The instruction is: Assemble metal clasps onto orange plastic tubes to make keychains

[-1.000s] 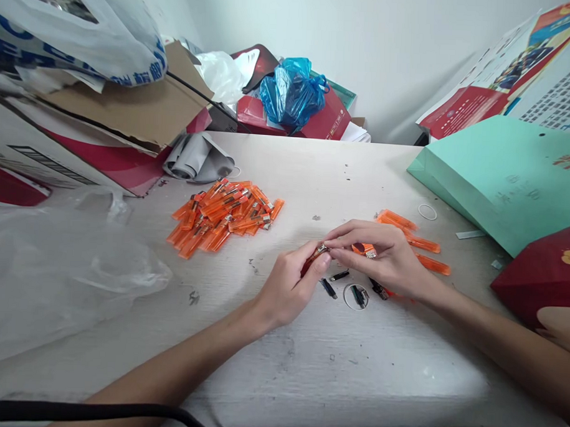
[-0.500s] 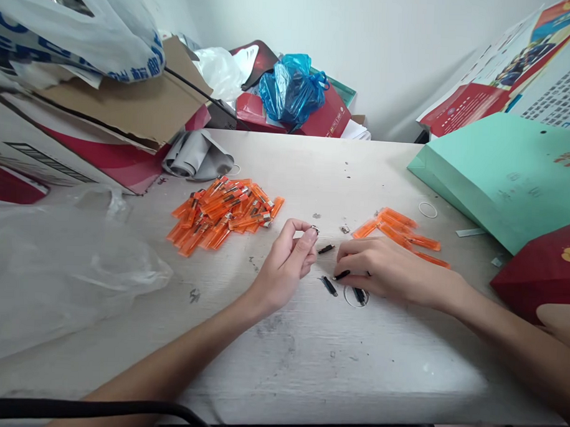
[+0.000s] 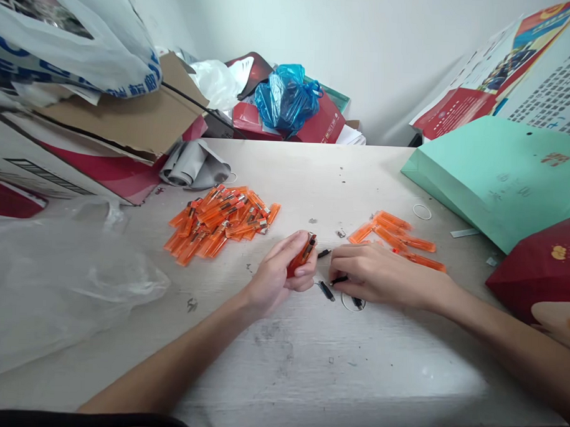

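Note:
My left hand (image 3: 283, 272) is closed around an orange lighter (image 3: 302, 254) with a metal top, held just above the table. My right hand (image 3: 379, 274) lies low on the table beside it, its fingertips pinched on a small black part (image 3: 339, 280). Two more black parts (image 3: 326, 289) lie near the fingers, one inside a clear ring (image 3: 353, 301). A big pile of orange lighters (image 3: 219, 220) lies to the left. A smaller group of orange lighters (image 3: 396, 238) lies behind my right hand.
A white table (image 3: 308, 364) carries a clear plastic bag (image 3: 62, 280) at the left, cardboard boxes (image 3: 105, 126) at the back left, a blue bag (image 3: 286, 101) at the back, a mint paper bag (image 3: 496, 171) and a red box (image 3: 540, 266) at the right.
My hands came apart from working together on one lighter. My right hand dropped to the table onto a black part. My left hand now shows the orange lighter more plainly.

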A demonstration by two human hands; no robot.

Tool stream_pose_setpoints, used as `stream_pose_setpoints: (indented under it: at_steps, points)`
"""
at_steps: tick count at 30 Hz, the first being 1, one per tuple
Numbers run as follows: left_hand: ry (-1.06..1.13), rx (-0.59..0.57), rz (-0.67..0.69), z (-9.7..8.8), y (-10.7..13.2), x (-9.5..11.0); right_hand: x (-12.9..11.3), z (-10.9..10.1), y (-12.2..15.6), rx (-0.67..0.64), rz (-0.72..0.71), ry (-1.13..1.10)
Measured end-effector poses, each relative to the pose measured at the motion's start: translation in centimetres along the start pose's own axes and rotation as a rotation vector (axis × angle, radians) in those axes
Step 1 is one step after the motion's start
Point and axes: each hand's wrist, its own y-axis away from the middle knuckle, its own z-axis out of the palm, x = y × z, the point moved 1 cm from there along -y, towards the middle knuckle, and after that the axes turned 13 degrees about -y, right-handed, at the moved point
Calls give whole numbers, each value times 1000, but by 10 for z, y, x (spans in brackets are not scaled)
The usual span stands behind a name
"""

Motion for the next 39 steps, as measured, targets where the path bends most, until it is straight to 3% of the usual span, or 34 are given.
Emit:
stream_pose_setpoints:
  at_steps: [6,12,15,20,25,39]
  points:
    - [-34,27,37,-3,-2,-1,-1,-13,1,145,24,-184]
    - [-91,67,43,-4,-3,-6,5,-18,-3,410,-147,-469]
    - [-116,72,40,-2,-2,-6,6,-15,-4,505,-162,-538]
    - [-147,61,26,0,0,-5,2,-11,-4,581,-168,-554]
    - [-167,67,36,-1,0,-7,-1,-10,-3,652,-78,-541]
    - [-232,65,62,-3,0,-9,-1,-7,-3,669,-41,-541]
